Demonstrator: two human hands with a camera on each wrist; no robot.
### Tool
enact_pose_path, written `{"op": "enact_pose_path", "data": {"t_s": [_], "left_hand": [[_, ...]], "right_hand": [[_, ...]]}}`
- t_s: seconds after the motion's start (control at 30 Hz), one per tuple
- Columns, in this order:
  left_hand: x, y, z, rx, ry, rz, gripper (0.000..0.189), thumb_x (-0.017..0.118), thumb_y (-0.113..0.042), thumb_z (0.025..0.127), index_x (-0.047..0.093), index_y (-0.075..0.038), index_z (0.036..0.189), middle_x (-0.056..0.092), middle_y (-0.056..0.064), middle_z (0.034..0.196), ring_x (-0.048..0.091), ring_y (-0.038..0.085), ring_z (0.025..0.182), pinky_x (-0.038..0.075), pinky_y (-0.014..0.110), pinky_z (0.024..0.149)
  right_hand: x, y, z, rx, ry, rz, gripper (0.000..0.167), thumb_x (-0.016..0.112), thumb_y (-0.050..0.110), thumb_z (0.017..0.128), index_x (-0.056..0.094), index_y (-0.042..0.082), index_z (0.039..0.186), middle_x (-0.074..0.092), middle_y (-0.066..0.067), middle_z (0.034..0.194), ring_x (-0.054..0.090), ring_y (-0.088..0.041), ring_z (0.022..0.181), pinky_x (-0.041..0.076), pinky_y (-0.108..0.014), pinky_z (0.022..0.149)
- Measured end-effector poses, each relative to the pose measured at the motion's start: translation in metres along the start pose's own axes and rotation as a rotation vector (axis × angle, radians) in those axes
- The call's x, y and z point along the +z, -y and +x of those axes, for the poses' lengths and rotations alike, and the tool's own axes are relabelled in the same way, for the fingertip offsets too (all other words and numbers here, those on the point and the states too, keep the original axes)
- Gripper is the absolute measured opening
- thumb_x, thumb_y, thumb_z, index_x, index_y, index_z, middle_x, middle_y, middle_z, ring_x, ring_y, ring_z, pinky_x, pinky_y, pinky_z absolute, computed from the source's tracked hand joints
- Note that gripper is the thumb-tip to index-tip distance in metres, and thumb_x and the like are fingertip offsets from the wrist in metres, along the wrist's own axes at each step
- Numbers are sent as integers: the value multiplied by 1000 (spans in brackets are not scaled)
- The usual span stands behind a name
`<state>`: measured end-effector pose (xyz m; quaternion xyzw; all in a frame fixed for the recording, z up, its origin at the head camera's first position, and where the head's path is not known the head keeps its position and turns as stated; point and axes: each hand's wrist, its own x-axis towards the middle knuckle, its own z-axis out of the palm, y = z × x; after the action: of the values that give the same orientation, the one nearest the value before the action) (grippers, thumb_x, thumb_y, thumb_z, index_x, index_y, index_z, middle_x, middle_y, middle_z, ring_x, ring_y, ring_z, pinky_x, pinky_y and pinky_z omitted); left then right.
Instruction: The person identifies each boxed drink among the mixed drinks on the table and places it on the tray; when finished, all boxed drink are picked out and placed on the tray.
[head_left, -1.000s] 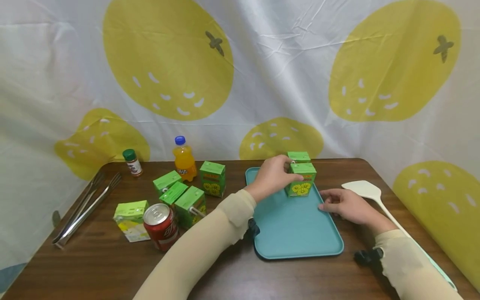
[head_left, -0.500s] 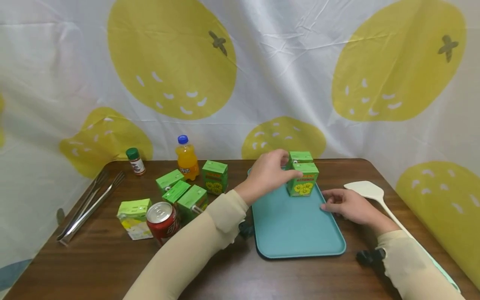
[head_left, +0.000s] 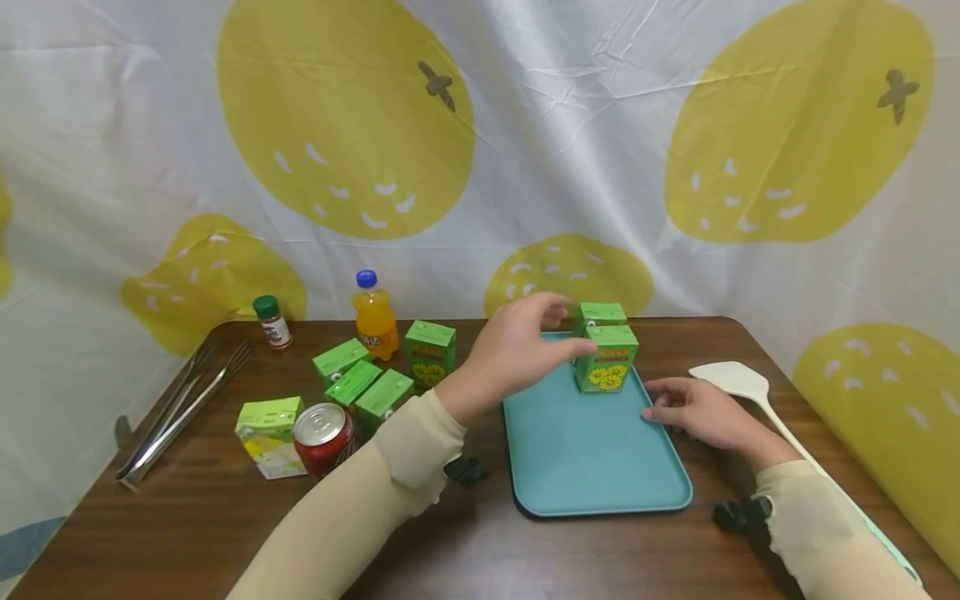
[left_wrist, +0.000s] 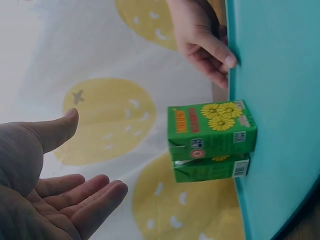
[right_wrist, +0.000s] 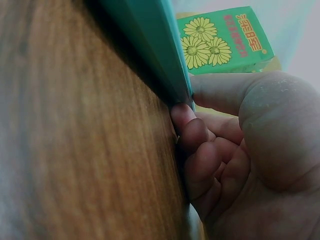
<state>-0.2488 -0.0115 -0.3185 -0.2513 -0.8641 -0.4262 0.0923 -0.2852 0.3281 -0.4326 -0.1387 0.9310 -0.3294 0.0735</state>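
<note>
Two green drink cartons with yellow flowers stand one behind the other at the far right of a teal tray (head_left: 600, 458): a front carton (head_left: 607, 362) and a rear carton (head_left: 602, 314), partly hidden by it. My left hand (head_left: 504, 352) is just left of them, its thumb and fingers spread and holding nothing; the left wrist view shows a gap between that hand (left_wrist: 55, 185) and the front carton (left_wrist: 212, 127). At the tray's right rim, my right hand (head_left: 701, 412) pinches the edge. In the right wrist view its thumb lies over the rim, fingertips at the underside.
On the left stand more green cartons (head_left: 385, 392), a yellow-green carton (head_left: 272, 442), a red soda can (head_left: 324, 437), an orange soda bottle (head_left: 375, 321) and a green-capped spice jar (head_left: 272, 322). Metal tongs (head_left: 183, 417) lie far left; a white spatula (head_left: 731, 379) lies right.
My left hand has let go of the front carton and drawn back to the left, its fingers opening. The carton stays standing on the tray. My right hand keeps its place at the rim.
</note>
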Motion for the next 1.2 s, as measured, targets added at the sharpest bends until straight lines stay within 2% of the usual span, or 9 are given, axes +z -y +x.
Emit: {"op": "enact_pose_path", "data": {"t_s": [0.1,0.27,0.4,0.53,0.63,0.9,1.03,1.2], "left_hand": [[-10,0,-5,1,-11,4,65,88,-43,99,66,-13,152,72,7,146,71,19,132,60,42,104],[-28,-1,-14,13,-33,2,68,89,-40,99,63,-9,154,71,9,147,70,23,134,57,46,109],[-41,1,-21,32,-44,-25,70,90,-36,98,62,-7,156,71,9,147,70,25,133,59,41,106],[-52,7,-28,49,-57,-29,68,90,-34,98,63,-7,155,71,10,146,71,24,130,62,34,100],[-62,12,-34,48,-84,-21,66,91,-34,97,65,-6,151,73,10,143,72,24,128,62,34,99],[-90,24,-52,27,-131,-15,65,92,-32,96,66,-6,151,73,9,141,72,24,128,62,39,101],[-105,32,-63,31,-145,39,66,93,-30,95,67,-5,150,74,11,142,72,25,130,62,44,100],[-126,47,-75,-7,-145,85,64,92,-34,96,67,-8,150,74,8,140,71,25,129,62,46,102]], "right_hand": [[0,0,0,-3,-3,-8,66,81,31,104,60,-10,151,69,-3,97,62,-20,77,50,-33,62],[-1,2,0,-9,-1,-8,66,81,31,104,60,-11,151,69,-3,96,62,-20,77,50,-32,61],[-1,4,-1,-15,-5,-13,66,81,31,103,60,-10,150,69,-3,96,62,-19,76,50,-32,61],[-1,3,-2,-18,-8,-25,66,81,31,104,61,-11,150,70,-2,97,61,-18,75,51,-32,62],[0,4,-1,-17,-5,-20,65,81,31,104,61,-10,150,70,-3,97,61,-18,75,51,-31,63],[1,4,-1,-18,-12,-12,65,81,31,104,61,-9,150,70,-3,96,62,-17,76,51,-31,63],[2,4,-1,-17,-10,1,65,81,31,103,61,-9,150,70,-3,96,62,-18,75,52,-32,63],[2,5,-1,-11,-11,10,65,81,30,103,61,-9,150,69,-4,96,62,-19,75,51,-32,62]]}}
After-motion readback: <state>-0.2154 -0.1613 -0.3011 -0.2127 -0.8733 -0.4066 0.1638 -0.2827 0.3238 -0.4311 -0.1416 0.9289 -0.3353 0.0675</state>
